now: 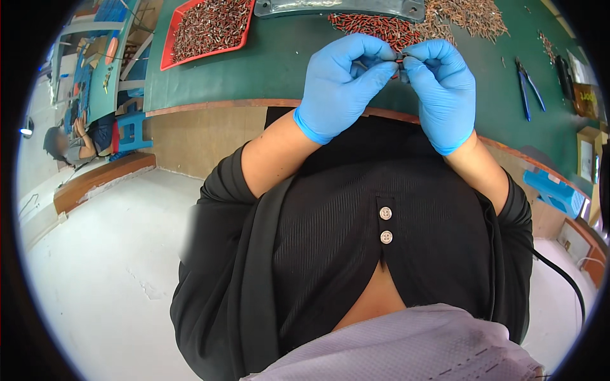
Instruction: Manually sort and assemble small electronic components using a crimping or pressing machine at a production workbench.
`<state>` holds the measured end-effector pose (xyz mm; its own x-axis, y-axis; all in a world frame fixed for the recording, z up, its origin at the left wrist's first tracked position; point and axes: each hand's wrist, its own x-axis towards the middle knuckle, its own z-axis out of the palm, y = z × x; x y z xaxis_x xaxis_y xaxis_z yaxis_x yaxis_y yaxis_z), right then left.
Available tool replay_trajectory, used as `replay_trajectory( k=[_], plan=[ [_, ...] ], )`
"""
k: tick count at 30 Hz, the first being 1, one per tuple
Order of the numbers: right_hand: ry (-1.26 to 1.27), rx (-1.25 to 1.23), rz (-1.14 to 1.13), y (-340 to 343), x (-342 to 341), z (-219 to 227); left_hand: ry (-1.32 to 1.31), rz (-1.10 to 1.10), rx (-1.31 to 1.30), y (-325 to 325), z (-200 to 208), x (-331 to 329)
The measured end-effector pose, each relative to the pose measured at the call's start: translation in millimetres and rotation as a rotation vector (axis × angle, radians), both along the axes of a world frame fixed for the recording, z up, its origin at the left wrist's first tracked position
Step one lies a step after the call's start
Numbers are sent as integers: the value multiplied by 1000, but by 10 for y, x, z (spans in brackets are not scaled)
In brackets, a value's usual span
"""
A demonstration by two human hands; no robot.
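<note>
Both my hands wear blue gloves and meet over the near side of the green table [267, 82]. My left hand [346, 79] pinches one end of a small dark piece [400, 58] between thumb and forefinger. My right hand [445, 89] grips its other end in the same way. Fingertips cover most of the piece, so its exact kind cannot be made out. Just behind the hands lies a pile of small red and silver cylindrical parts [375, 26], partly hidden by my fingers. To its right spreads a heap of brownish, copper-coloured small parts [473, 18].
A red tray [166, 58] full of similar small parts stands at the back left. Along the far side lies a long dark grey holder [337, 7]. Blue-handled pliers [525, 92] rest at the right. A blue stool [556, 190] is below the table's right edge. Another person [76, 146] sits far left.
</note>
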<state>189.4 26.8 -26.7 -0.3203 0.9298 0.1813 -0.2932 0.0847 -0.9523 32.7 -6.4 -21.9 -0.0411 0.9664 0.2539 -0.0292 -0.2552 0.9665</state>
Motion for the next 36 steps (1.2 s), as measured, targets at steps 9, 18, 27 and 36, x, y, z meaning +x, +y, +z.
replay_trajectory(
  k=[9,18,27,36],
  plan=[
    [-48,-120,13,377,-184,88,205,158,46,301,24,-303],
    [-213,191,-225,1516,-762,401,576,461,450,1383,728,-718],
    [-456,334,-455,2074,-1378,548,493,720,683,2246,321,-974],
    [-310,312,-540,2322,-1592,571,583,762,813,2602,220,-1128]
  ],
)
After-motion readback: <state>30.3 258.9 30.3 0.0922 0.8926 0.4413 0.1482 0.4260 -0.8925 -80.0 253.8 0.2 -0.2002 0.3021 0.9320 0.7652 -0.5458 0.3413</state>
